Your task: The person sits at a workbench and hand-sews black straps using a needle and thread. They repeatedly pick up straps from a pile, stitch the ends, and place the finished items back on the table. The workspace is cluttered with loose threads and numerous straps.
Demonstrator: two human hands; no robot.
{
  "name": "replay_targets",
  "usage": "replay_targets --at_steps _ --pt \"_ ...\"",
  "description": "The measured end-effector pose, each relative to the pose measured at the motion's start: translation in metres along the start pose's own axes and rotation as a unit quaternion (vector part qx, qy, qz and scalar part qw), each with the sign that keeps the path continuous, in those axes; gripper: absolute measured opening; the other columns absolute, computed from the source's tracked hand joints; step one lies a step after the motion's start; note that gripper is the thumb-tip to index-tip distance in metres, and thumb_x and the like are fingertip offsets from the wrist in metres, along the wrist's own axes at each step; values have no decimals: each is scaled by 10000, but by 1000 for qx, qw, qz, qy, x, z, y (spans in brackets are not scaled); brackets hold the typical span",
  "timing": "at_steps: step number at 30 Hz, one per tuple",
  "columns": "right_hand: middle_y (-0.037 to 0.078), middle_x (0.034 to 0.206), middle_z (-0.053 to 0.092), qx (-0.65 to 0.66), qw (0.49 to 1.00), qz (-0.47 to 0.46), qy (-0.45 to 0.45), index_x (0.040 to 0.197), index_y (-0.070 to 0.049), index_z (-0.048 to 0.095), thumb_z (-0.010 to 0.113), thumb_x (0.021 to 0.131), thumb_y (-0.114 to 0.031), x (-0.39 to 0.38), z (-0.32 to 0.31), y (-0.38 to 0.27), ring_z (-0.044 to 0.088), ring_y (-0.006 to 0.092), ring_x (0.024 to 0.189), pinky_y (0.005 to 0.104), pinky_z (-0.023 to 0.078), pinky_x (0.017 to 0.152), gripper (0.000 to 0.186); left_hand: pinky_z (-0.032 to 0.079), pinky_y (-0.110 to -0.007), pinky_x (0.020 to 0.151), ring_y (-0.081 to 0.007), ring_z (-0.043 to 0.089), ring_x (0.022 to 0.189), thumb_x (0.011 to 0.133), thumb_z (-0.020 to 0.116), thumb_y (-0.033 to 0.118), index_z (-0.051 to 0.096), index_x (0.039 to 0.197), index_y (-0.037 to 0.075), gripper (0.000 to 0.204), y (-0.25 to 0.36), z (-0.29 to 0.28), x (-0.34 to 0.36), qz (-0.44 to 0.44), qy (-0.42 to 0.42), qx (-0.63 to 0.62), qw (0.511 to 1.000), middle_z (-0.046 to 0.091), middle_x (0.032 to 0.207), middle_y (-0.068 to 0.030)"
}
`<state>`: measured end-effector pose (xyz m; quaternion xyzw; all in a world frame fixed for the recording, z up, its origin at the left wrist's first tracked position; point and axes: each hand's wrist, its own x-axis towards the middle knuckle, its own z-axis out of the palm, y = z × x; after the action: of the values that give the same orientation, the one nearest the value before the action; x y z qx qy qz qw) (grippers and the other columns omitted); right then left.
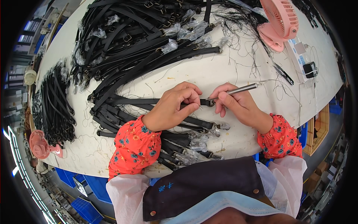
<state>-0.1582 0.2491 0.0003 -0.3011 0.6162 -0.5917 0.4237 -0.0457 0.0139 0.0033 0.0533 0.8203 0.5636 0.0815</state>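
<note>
My right hand grips a slim silver pen-like tool between thumb and fingers; a thin wire trails from its rear end. The tool's tip is at the buckle end of a black strap, which runs leftward beneath my left hand. My left hand is curled, thumb and fingertips close together beside that strap end; what they pinch, if anything, is too small to make out. More black buckled straps fan out below, several with clear plastic wrap on their buckles.
A large heap of black straps covers the table's far left, with another bundle farther left. Loose black threads lie near a pink fan. A black-handled cutter and a power strip lie at right. Another pink fan stands left.
</note>
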Motion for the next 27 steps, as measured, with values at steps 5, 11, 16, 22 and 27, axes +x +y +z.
replay_targets --at_steps 5,11,16,22,27 --pt "24 789 647 8 1000 -1 0 1142 -18 630 463 1103 -292 0 1 1 618 83 674 231 504 627 324 478 -327 899 -185 608 1019 918 696 72 661 943 49 49 0 -1 0 0 -5 11 1000 629 1201 -110" --pt "25 779 649 3 1000 -2 3 1138 -15 633 466 1102 -295 1 1 2 615 82 665 232 501 623 328 476 -334 918 -193 608 1047 903 697 53 662 955 53 63 1 -2 -1 9 -22 4 1000 602 1251 -116" --pt "33 777 647 13 999 -29 25 1135 -7 630 467 1102 -296 0 1 6 614 89 659 237 502 628 333 475 -348 928 -208 585 1091 866 713 33 656 1008 59 156 4 -8 -3 -36 -1 9 999 567 1302 -118" --pt "50 810 648 26 997 -48 53 1158 -2 616 464 1105 -300 -2 -1 3 621 94 713 241 502 636 339 480 -366 884 -260 567 1086 807 768 42 655 1025 82 249 2 5 0 93 58 257 960 617 1208 -80" --pt "65 850 651 26 993 -88 71 1176 5 607 465 1105 -307 0 -1 4 620 102 735 241 501 666 349 499 -374 836 -260 614 981 801 757 -2 666 985 74 219 1 13 1 134 94 316 934 674 1025 -44"
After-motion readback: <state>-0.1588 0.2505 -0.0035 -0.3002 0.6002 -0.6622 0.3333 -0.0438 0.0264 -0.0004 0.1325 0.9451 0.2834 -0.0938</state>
